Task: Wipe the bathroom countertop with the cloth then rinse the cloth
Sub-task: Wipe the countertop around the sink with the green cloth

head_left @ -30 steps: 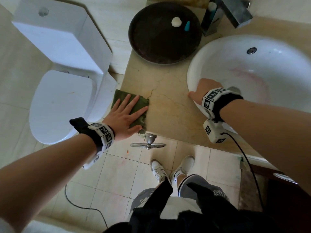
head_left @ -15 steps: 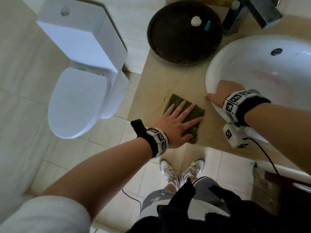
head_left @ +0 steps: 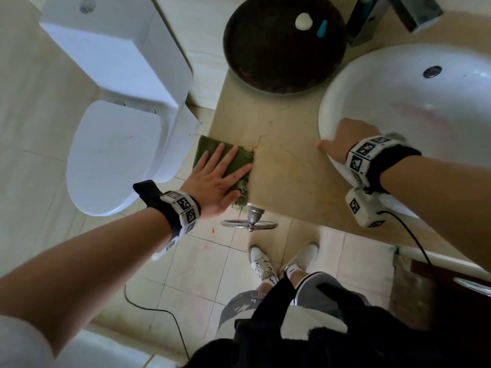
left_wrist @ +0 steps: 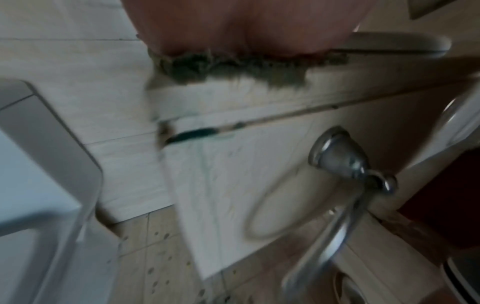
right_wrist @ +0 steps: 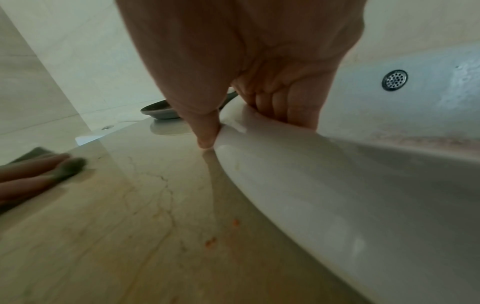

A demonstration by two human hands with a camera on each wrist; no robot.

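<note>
Left hand (head_left: 215, 179) flat, fingers straight and spread, pressing one green cloth (head_left: 233, 162) onto the counter (head_left: 287, 179) at its left front corner; frayed cloth hem over the front edge in the left wrist view (left_wrist: 233, 67), picture blurred. Right hand (head_left: 342, 139) on the near left rim of the one white sink (head_left: 398, 107): thumb against the outer wall, fingers curled over the rim into the basin, as in the right wrist view (right_wrist: 259, 86). One dark round tray (head_left: 268, 59) at the back of the counter, just beside the sink, carrying one white lump (head_left: 303, 21) and one small blue piece (head_left: 322, 27). A few orange specks (right_wrist: 210, 243) on the bare counter between cloth and sink. One chrome towel ring (head_left: 249, 221) on the counter's front face, below the cloth. One white toilet (head_left: 114, 144), lid closed, left of the counter. Two white shoes (head_left: 281, 264) on the tiled floor. One band with printed markers on each wrist.
</note>
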